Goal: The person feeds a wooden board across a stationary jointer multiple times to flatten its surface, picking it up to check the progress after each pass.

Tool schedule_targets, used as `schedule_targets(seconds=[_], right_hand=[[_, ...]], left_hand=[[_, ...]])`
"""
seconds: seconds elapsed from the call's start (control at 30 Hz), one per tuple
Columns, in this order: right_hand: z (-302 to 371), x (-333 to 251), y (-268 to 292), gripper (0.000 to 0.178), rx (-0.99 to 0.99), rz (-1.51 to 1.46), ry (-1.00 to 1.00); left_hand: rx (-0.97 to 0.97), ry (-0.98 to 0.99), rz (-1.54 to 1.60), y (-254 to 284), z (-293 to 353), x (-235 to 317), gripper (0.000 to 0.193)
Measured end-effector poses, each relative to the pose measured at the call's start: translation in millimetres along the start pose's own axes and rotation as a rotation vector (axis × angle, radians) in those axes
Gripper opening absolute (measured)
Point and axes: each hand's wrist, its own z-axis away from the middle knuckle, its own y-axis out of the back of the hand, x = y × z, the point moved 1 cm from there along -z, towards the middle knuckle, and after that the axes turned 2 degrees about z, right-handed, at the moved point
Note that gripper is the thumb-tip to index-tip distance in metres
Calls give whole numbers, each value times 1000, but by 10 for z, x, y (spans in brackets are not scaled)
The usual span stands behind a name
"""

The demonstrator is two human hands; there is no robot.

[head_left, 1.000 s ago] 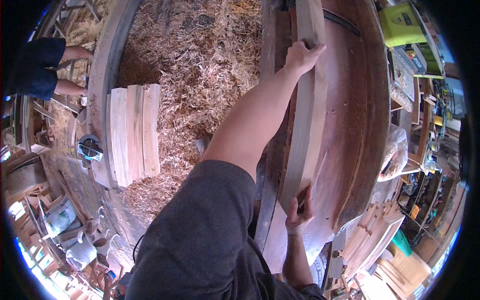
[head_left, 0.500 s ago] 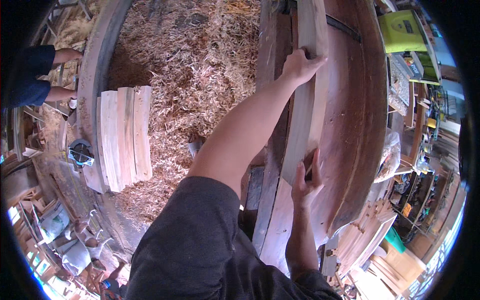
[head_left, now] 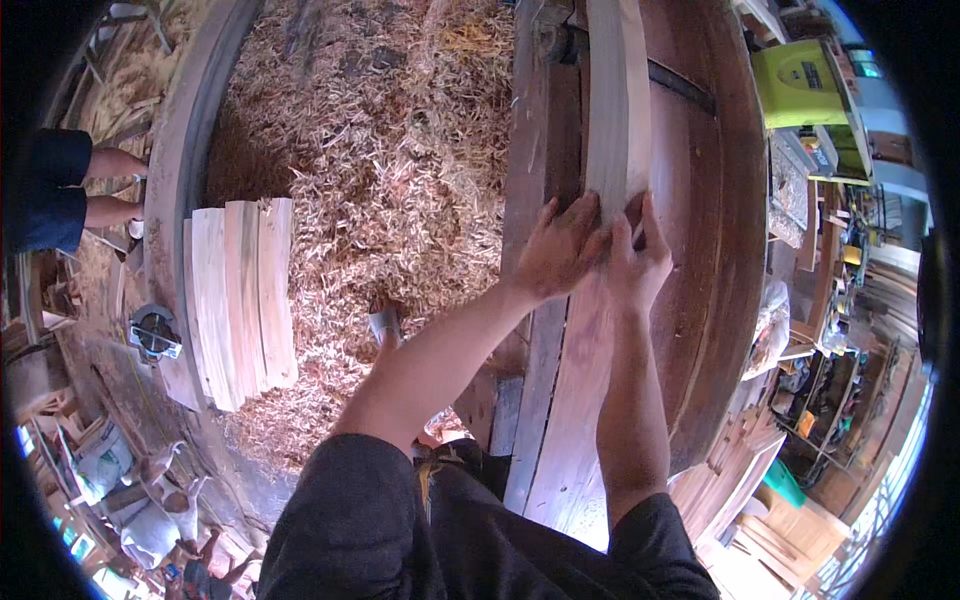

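Note:
A long, squared wooden board [head_left: 606,110] lies lengthwise on the reddish-brown workbench [head_left: 690,230], running away from me. Both my hands are together at its near end. My left hand [head_left: 560,250] has its fingers curled against the board's left side and end. Beside it, my right hand [head_left: 642,262] grips the end at the right, thumb and forefinger bent around the edge. The fingers partly hide the board's end face.
Wood shavings [head_left: 390,170] cover the floor left of the bench. Several pale planks [head_left: 240,305] lean at another bench, near a circular saw [head_left: 155,332]. Another person's legs [head_left: 115,185] show at far left. A lime-green machine [head_left: 800,85] stands at right, with stacked timber [head_left: 735,460] nearer.
The board has slid away from me along the bench. My left hand has come back from farther up the board to its near end; my right hand has moved forward beside it.

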Motion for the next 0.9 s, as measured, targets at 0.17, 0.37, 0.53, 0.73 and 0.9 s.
schedule_targets(seconds=[0.17,0.37,0.53,0.73,0.9], right_hand=[[-704,-283,-302,57,-30,-52,-129],[-1409,-285,-610,57,-3,-29,-86],[-1901,-255,-831,58,74,17,-26],[-2416,-397,-1023,61,-18,17,-153],[-2797,-524,-1184,61,-16,13,-157]], left_hand=[[18,-47,-375,-51,156,-51,59],[31,-61,-421,-108,120,-95,61],[48,-58,-377,-123,97,-65,65],[24,-72,-416,-70,64,-72,67],[5,-70,-418,-61,50,-55,69]])
